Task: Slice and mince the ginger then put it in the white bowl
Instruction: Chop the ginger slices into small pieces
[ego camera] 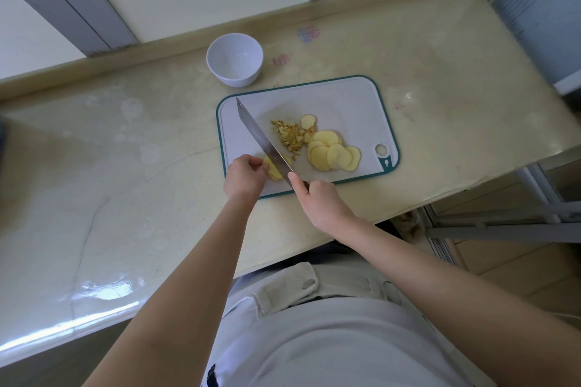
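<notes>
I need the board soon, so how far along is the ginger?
Done: slicing looks finished, and a minced pile lies on the board. In hand: the left hand holds a stack while the right hand sets the knife to it. Left: the fanned slices need mincing, and the bowl is empty.

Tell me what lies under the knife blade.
A stack of ginger slices, held by the left hand, lies under the knife blade near its heel. The blade covers their middle, so the cut there cannot be seen.
</notes>
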Demonstrator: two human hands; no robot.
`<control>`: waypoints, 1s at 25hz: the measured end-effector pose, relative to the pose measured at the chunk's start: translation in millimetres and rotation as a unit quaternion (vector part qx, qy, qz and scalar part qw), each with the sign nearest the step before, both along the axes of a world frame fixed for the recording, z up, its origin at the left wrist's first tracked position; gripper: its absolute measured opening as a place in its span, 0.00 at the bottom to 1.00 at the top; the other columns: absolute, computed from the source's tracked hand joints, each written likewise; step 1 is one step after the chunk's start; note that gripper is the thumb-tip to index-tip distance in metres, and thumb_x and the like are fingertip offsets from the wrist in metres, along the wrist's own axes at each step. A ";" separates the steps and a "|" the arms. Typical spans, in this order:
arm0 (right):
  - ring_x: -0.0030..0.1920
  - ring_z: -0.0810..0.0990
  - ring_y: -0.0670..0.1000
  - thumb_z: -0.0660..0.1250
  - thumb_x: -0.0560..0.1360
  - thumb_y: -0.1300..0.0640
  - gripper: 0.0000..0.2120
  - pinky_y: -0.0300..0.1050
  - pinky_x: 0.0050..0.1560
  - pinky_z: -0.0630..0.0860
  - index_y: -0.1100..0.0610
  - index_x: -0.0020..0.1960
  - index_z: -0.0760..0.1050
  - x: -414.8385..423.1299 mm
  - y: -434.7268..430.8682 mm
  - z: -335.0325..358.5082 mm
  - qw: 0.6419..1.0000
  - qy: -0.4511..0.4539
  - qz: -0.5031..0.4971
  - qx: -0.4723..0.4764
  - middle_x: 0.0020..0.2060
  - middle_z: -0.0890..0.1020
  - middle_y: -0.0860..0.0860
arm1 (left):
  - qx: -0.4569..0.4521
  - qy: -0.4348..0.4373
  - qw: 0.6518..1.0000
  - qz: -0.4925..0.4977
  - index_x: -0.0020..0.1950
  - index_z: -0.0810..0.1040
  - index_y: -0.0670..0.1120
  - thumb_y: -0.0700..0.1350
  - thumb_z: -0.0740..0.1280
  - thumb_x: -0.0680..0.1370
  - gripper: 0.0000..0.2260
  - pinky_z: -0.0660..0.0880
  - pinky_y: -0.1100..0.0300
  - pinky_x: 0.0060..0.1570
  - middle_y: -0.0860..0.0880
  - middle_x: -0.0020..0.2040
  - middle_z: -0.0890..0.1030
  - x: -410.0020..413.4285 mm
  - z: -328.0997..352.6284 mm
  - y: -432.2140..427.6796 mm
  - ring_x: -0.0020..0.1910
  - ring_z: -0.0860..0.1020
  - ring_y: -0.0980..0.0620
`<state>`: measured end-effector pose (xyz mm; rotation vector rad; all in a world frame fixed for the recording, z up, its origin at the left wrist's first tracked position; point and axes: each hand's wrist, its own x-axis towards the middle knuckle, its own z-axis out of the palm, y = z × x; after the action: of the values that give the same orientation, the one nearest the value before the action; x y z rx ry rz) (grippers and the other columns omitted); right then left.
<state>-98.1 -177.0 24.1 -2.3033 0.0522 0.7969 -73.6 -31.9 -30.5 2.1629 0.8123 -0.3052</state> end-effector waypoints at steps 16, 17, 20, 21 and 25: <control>0.28 0.65 0.52 0.50 0.81 0.42 0.29 0.46 0.35 0.64 0.58 0.27 0.58 -6.9 6.7 -2.9 1.000 -0.007 0.015 -0.016 0.24 0.66 0.52 | -0.008 0.005 1.000 0.008 0.54 0.79 0.46 0.45 0.67 0.76 0.08 0.69 0.61 0.46 0.50 0.52 0.81 0.3 -0.5 1.6 0.53 0.77 0.50; 0.28 0.65 0.53 0.50 0.81 0.42 0.29 0.46 0.35 0.63 0.58 0.27 0.59 -7.3 8.4 -3.7 1.000 -0.005 0.016 -0.020 0.24 0.65 0.52 | -0.009 0.007 1.000 0.009 0.55 0.79 0.46 0.45 0.67 0.76 0.09 0.69 0.61 0.46 0.50 0.52 0.81 0.4 -0.6 1.9 0.53 0.77 0.50; 0.29 0.66 0.54 0.49 0.81 0.42 0.30 0.45 0.33 0.63 0.58 0.27 0.60 -6.1 12.1 -6.0 0.999 -0.009 0.017 -0.029 0.24 0.66 0.52 | -0.011 0.008 1.000 0.008 0.55 0.79 0.46 0.46 0.67 0.76 0.09 0.70 0.61 0.46 0.50 0.52 0.81 1.0 -0.6 2.2 0.54 0.77 0.50; 0.30 0.67 0.55 0.49 0.81 0.42 0.30 0.45 0.34 0.63 0.58 0.27 0.60 -4.7 12.5 -6.4 0.999 -0.010 0.017 -0.029 0.24 0.67 0.53 | -0.011 0.010 1.000 0.009 0.55 0.79 0.46 0.46 0.67 0.76 0.09 0.70 0.61 0.46 0.50 0.52 0.81 1.2 -0.5 2.1 0.53 0.77 0.50; 0.31 0.67 0.55 0.49 0.81 0.42 0.30 0.47 0.37 0.65 0.59 0.27 0.60 -1.4 13.9 -10.4 0.999 -0.005 0.015 -0.029 0.25 0.67 0.53 | -0.009 0.010 1.000 0.010 0.55 0.79 0.45 0.46 0.67 0.76 0.09 0.69 0.62 0.46 0.50 0.52 0.81 1.2 1.0 1.6 0.53 0.77 0.50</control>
<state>-99.5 -163.1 13.8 -2.3680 0.0366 0.8085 -72.4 -30.3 -29.5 2.1373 0.8404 -0.3235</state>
